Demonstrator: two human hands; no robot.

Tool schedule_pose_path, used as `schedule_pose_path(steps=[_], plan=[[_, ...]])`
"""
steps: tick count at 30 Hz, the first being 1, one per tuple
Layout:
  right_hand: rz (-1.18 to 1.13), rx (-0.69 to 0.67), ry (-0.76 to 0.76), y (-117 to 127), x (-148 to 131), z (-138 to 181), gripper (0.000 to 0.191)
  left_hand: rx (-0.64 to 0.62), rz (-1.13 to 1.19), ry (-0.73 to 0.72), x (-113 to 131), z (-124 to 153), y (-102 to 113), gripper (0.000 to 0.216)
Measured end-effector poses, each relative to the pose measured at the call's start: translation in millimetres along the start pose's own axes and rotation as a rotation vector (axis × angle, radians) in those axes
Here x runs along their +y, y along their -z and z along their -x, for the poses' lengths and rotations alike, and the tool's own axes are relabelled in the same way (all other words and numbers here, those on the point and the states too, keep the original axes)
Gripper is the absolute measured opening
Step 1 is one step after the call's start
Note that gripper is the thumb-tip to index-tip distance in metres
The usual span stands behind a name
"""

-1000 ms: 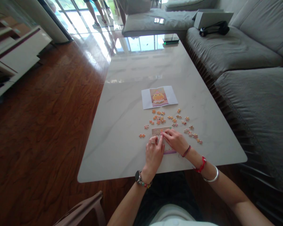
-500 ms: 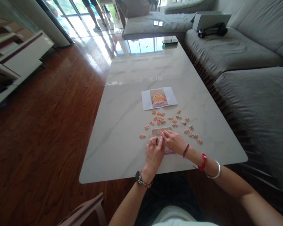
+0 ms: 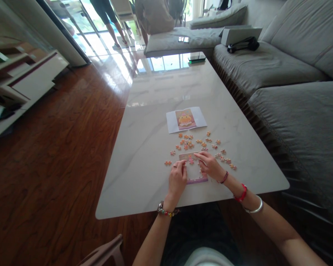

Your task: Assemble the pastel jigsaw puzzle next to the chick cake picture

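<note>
"Grip of the right hand (image 3: 211, 167)?"
"Fingers lay close together, tips down on the top row of the puzzle board (image 3: 194, 174). Whether they pinched a piece could not be told at that size."
"And the left hand (image 3: 177, 180)?"
"Fingers were bent, tips against the board's left edge. Contact was noted; a true hold could not be confirmed."
"Position of the board?"
"Flat on the table (image 3: 144, 147), near its front edge, between the two hands. The top row was filled with pieces, the middle was bare and white, and a purple strip ran along the bottom."
"Surroundings?"
"Just beyond the board, loose pieces (image 3: 208, 141) were scattered, with a stray piece (image 3: 168, 163) off to the left. A picture sheet (image 3: 186, 119) lay flat past them. A phone (image 3: 196, 58) sat at the table's far end. A grey sofa (image 3: 280, 70) ran along the right side, carrying a box (image 3: 238, 34) and a black headset (image 3: 242, 44). Another person's legs (image 3: 111, 27) stood by the far window."
</note>
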State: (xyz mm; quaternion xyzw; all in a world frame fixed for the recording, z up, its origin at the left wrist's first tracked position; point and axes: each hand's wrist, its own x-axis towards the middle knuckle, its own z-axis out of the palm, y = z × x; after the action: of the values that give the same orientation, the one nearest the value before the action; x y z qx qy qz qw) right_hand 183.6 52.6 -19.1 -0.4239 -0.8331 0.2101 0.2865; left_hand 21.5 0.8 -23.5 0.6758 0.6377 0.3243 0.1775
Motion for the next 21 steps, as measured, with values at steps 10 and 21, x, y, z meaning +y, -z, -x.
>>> schedule_pose_path(steps=[10,21], plan=[[0.279,0.33,-0.346,64.2,55.4,79.0,0.025,0.186,-0.187,0.169,-35.2,-7.4,37.6,0.02],[0.222,-0.005,-0.143,37.7,64.1,-13.2,0.021,0.067,-0.291,0.216,-49.7,-7.3,38.1,0.018]])
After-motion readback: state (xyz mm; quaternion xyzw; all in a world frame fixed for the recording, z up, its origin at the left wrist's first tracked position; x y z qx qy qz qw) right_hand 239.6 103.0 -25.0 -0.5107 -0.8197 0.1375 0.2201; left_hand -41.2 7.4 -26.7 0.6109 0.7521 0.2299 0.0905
